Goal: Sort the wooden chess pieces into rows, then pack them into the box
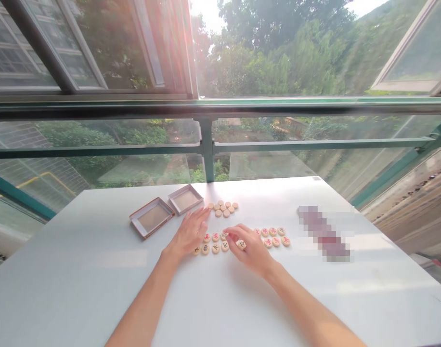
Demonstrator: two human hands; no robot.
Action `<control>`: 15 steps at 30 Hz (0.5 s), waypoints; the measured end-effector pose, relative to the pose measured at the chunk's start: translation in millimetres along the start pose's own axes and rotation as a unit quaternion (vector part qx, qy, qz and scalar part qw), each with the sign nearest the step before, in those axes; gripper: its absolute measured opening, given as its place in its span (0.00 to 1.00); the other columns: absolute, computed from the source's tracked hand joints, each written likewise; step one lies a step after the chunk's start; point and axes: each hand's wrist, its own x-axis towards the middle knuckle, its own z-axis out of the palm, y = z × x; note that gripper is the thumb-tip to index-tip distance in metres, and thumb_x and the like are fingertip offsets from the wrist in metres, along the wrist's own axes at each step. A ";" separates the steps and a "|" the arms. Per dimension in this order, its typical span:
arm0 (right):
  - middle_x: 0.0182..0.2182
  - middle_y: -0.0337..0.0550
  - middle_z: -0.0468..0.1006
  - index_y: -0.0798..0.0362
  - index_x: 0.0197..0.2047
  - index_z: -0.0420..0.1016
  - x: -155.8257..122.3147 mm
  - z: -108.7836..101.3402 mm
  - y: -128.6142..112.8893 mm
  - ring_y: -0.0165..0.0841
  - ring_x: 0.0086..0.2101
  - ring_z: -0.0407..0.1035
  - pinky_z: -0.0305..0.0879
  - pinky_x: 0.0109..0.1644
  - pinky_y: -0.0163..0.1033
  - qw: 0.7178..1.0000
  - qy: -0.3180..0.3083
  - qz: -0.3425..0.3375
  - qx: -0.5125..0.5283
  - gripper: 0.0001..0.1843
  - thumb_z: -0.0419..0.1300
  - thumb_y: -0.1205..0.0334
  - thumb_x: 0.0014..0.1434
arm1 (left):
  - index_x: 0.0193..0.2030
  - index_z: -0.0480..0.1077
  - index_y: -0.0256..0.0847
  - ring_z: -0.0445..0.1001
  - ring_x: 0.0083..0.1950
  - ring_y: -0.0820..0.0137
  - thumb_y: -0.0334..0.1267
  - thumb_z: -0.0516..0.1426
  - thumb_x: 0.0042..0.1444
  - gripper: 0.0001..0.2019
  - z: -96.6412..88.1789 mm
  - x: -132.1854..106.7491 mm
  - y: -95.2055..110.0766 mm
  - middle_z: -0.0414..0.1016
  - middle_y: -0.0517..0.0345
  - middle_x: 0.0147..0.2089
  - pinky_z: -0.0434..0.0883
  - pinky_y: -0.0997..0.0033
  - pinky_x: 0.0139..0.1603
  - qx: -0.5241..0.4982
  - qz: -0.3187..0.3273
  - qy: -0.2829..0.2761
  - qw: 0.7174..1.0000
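Observation:
Two rows of round wooden Chinese chess pieces (pixel 215 248) with red and black characters lie across the table. My left hand (pixel 190 230) lies flat at the left end of the rows, its fingers stretched forward and partly covering pieces there. Its fingertips come close to a small cluster of pieces (pixel 226 212) showing plain faces. Over the middle of the rows, my right hand (pixel 250 246) has curled fingers, with the fingertips at a piece (pixel 224 236) in the far row. That hand hides several pieces beneath it.
Two shallow open box halves (pixel 152 234) (pixel 174 201) sit on the white table (pixel 79 270) to the left of the cluster. A pixelated, blurred-out long object (pixel 325 234) lies on the right. Beyond the table's far edge are a green railing (pixel 206 154) and windows.

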 end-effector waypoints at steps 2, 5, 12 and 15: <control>0.36 0.41 0.75 0.48 0.48 0.74 -0.1 -0.3 1.9 0.31 0.33 0.74 0.70 0.42 0.39 1.000 0.002 -0.001 -0.001 0.10 0.55 0.65 0.67 | 0.66 0.64 0.46 0.61 0.70 0.62 0.36 0.43 0.68 0.23 -3.4 -0.8 0.6 0.66 0.57 0.68 0.47 0.49 0.74 0.018 -0.001 0.019 1.000; 0.35 0.41 0.75 0.48 0.49 0.75 -0.3 0.0 4.7 0.31 0.33 0.74 0.70 0.41 0.38 1.000 0.006 -0.004 -0.004 0.10 0.55 0.65 0.67 | 0.56 0.73 0.45 0.69 0.62 0.61 0.35 0.46 0.66 0.19 -10.4 -3.4 -0.3 0.75 0.54 0.59 0.55 0.50 0.72 0.042 -0.011 0.069 0.997; 0.34 0.41 0.75 0.49 0.46 0.75 0.9 0.1 2.8 0.31 0.32 0.74 0.71 0.40 0.37 1.000 0.013 -0.008 -0.007 0.09 0.54 0.64 0.68 | 0.50 0.77 0.44 0.73 0.53 0.59 0.37 0.52 0.64 0.14 -19.1 -9.9 -15.0 0.78 0.51 0.51 0.69 0.56 0.59 0.036 -0.041 0.105 0.993; 0.34 0.41 0.76 0.49 0.46 0.75 1.3 -0.5 0.5 0.31 0.32 0.74 0.71 0.39 0.37 1.000 0.012 -0.011 -0.013 0.09 0.54 0.63 0.68 | 0.48 0.77 0.44 0.72 0.52 0.57 0.39 0.53 0.64 0.12 -21.1 -12.1 -16.9 0.79 0.50 0.49 0.69 0.53 0.57 0.041 -0.056 0.106 0.992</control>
